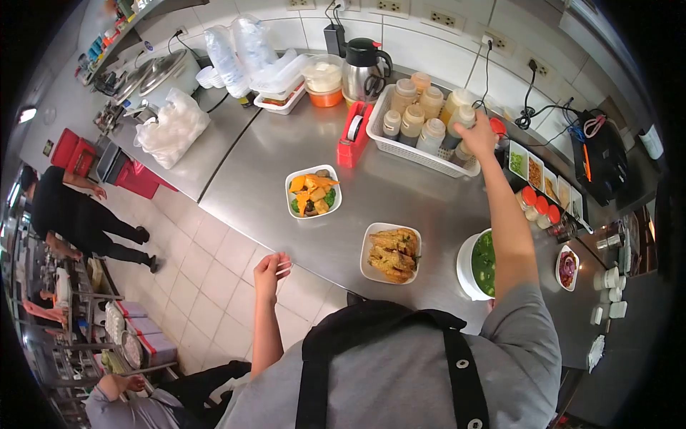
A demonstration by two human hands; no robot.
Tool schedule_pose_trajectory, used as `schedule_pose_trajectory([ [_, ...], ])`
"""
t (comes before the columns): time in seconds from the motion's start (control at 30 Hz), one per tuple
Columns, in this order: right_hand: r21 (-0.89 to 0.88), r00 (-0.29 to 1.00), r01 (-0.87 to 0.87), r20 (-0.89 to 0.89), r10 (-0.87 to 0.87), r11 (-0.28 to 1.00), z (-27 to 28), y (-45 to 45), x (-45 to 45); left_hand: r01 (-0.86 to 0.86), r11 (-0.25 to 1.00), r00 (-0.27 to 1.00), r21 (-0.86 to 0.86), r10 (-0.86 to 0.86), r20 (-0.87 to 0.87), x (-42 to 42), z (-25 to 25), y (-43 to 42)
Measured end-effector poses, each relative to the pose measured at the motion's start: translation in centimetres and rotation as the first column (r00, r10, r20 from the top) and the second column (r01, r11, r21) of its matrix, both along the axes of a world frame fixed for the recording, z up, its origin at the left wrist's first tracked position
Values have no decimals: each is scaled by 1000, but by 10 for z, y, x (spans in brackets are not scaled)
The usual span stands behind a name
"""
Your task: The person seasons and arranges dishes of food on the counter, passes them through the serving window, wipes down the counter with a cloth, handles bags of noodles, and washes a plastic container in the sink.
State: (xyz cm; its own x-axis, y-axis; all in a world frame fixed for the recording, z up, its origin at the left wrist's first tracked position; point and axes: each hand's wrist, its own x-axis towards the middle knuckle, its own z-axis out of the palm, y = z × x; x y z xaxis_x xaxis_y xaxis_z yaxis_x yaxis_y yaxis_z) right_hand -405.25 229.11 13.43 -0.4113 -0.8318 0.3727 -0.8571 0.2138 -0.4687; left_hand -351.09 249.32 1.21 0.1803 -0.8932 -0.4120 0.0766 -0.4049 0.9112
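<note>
My right hand (477,134) reaches into the white plastic basket (421,159), its fingers closed round a squeeze bottle (464,116) at the right end. Several other sauce bottles (412,121) stand upright beside it, some with dark contents and some yellowish. My left hand (271,272) hangs in the air by the counter's front edge, fingers loosely curled and apart, with nothing in it. Nearest to it on the counter are a white bowl of fried food (391,252) and a white bowl of vegetables and orange pieces (313,191).
A bowl of green soup (468,266) sits under my right arm. A red tape dispenser (351,139) and a steel thermal jug (363,70) stand at the back. Right are topping trays (534,173) and red-lidded jars (537,207). Another person (71,207) is across the aisle.
</note>
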Motion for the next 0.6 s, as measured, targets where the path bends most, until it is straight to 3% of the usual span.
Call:
schedule_pose_trajectory([
  [0.1,-378,963,-216,68,260,900,24,10,21,4,999,992,-33,-8,-127,-5,-15,-35],
  [0.2,-571,814,-313,251,525,759,57,17,67,3,999,961,-37,-13,-275,-17,-15,-65],
  [0.23,-588,808,-369,179,561,720,61,14,77,-10,999,946,-40,-3,-325,-20,-16,-72],
  [0.33,-476,777,-511,100,621,715,51,10,117,-22,999,907,-44,1,-420,-31,-21,-92],
  [0.47,-48,634,-765,118,764,642,23,26,163,23,998,906,-66,-48,-421,-38,-22,-103],
  [0.6,314,615,-728,-92,783,609,-12,42,184,-16,995,864,-94,-34,-502,-38,-24,-101],
])
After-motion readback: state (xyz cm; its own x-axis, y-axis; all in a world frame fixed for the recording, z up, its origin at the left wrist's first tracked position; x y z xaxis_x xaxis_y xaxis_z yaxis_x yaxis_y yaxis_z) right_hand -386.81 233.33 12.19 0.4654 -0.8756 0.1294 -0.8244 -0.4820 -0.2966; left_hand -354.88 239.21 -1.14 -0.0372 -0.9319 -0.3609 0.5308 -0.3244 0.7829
